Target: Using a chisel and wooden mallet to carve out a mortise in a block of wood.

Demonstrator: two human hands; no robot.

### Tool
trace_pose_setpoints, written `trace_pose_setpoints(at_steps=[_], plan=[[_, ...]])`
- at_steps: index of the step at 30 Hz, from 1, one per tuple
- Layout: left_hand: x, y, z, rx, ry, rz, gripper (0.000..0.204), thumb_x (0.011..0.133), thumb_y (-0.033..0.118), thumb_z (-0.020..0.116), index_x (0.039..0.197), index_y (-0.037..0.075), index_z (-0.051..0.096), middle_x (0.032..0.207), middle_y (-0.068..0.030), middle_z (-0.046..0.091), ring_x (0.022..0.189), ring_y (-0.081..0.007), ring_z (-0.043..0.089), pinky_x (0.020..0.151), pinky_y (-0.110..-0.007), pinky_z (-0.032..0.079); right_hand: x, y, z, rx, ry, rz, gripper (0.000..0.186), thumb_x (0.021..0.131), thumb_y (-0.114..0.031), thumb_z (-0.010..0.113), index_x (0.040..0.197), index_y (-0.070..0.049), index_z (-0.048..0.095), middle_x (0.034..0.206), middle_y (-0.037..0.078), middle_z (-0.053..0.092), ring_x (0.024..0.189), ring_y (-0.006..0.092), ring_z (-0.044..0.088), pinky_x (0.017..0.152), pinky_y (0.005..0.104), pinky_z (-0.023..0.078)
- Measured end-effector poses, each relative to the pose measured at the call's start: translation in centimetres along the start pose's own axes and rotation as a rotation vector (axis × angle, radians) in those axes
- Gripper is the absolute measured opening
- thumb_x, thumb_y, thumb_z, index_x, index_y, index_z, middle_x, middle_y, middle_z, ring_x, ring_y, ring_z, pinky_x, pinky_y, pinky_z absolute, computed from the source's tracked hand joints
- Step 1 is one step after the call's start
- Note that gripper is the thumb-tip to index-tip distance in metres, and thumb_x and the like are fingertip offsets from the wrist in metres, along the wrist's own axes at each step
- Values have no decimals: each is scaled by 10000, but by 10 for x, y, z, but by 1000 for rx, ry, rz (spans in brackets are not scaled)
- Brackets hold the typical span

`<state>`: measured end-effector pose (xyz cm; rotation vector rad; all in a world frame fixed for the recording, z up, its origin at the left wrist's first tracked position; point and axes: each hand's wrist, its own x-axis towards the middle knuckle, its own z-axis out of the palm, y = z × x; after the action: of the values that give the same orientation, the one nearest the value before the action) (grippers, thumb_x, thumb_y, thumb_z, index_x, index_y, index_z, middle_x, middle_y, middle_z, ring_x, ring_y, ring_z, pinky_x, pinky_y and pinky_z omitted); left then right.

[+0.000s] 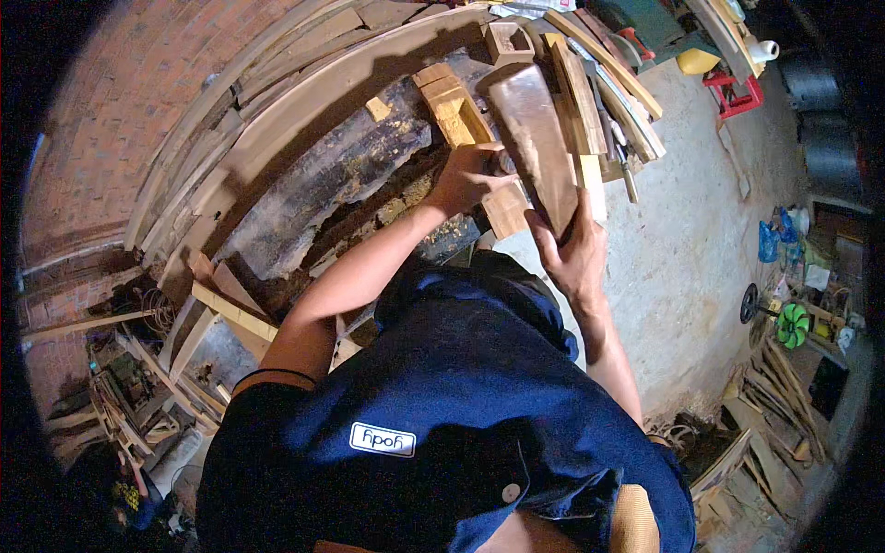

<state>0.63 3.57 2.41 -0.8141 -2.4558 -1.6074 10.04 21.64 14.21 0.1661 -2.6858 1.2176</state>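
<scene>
My right hand [573, 251] grips the lower end of a reddish-brown wooden board [535, 138] that stands on edge, tilted up and away from me. My left hand [472, 175] is closed beside the board's left face, on a small tool that is mostly hidden by the fingers. Just left of the board, a light yellow stepped wooden block [452, 101] lies on the dark, sawdust-strewn workbench [332, 175]. A pale wood block [505, 210] sits under my left hand.
Long planks and curved strips [277, 83] lie stacked along the brick wall [138, 101]. More planks and hand tools [618, 111] lie right of the board. On the concrete floor [691, 240] are a red frame [733, 92], a green fan [791, 324] and wood scraps [784, 387].
</scene>
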Motion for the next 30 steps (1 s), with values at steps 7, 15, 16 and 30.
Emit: trace_pose_setpoints(at_steps=[7, 15, 16, 30], plan=[[28, -17, -13, 138, -202, -495, 369, 796, 446, 755, 800, 81, 699, 757, -90, 722, 663, -200, 690, 681, -326, 555, 10, 12, -3, -133, -142, 198, 558, 857, -442, 709, 1125, -9, 481, 692, 272, 633, 690, 462, 649, 605, 511, 479], [33, -16, -40, -336, 144, -464, 237, 788, 222, 842, 815, 72, 661, 779, -22, 693, 698, -115, 627, 675, -300, 528, 10, 13, -9, -51, -88, 269, 549, 859, -392, 713, 1155, 26, 516, 853, 301, 673, 787, 461, 667, 707, 484, 511], [30, -12, -37, -259, 118, -434, 263, 780, 250, 844, 810, 61, 663, 763, -24, 695, 693, -124, 637, 683, -310, 530, 10, 11, -9, -32, -89, 277, 551, 858, -387, 715, 1159, 30, 520, 889, 303, 679, 809, 453, 674, 725, 482, 513], [12, -16, -9, 85, 205, -224, 96, 724, 93, 747, 764, 20, 700, 697, -85, 704, 650, -57, 605, 605, -283, 496, 13, 1, -1, -279, -324, 172, 525, 842, -345, 716, 1183, -40, 460, 731, 228, 652, 680, 439, 655, 607, 494, 511]])
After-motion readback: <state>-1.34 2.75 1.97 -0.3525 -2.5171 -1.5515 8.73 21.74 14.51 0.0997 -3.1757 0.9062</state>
